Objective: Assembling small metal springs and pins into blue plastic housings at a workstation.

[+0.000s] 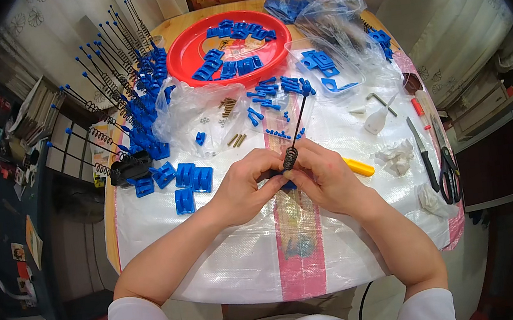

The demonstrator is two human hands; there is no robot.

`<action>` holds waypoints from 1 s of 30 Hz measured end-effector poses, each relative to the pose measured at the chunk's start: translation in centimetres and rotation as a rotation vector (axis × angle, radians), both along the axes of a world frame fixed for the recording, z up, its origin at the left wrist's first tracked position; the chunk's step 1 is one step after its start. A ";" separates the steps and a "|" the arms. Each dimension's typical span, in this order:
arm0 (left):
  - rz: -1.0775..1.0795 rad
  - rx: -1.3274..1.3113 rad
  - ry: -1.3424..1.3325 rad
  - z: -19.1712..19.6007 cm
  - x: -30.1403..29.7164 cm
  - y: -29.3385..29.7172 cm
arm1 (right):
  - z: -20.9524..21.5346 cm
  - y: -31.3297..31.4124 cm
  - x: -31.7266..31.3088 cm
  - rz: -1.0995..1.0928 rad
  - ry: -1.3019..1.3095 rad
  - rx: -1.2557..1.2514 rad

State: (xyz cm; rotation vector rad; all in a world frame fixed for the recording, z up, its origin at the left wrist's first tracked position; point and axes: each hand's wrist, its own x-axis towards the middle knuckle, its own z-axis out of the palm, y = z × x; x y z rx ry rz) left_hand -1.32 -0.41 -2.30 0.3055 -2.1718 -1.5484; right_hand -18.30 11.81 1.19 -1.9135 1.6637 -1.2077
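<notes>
Near the middle of the table, both hands meet around a black coil spring (290, 158) with a thin rod sticking up from it. The rod slants away to a blue tip, which overlaps loose blue parts behind. My left hand (245, 179) is closed, thumb and fingers pinching low at the spring's foot. From the other side my right hand (323, 174) grips the spring and its foot between thumb and fingers. A bit of blue plastic (289, 185) shows under the thumbs; the fingers hide most of it. A yellow handle (358, 167) lies beside my right hand.
Finished-looking blue pieces with springs and rods (130, 105) crowd the left edge. Loose blue brackets (194, 178) lie nearby. Behind stand a red basin (178, 68) of blue parts and plastic bags (332, 15). A knife (424, 157) and scissors (449, 176) lie at right.
</notes>
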 end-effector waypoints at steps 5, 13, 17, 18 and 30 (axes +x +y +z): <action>0.000 -0.025 -0.005 0.2 0.1 -0.1 | 0.0 0.0 0.0 0.001 0.000 0.002; 0.006 -0.012 0.004 -0.1 0.0 0.0 | 0.1 0.0 0.1 0.002 -0.003 0.008; 0.004 0.017 0.013 -0.2 0.0 0.0 | 0.0 0.0 0.1 0.003 -0.001 0.006; 0.003 0.015 0.016 -0.3 0.0 0.0 | 0.1 0.0 0.1 0.003 -0.002 0.006; -0.005 0.026 0.032 -0.2 -0.1 0.1 | -0.2 -0.1 0.2 -0.005 -0.025 -0.022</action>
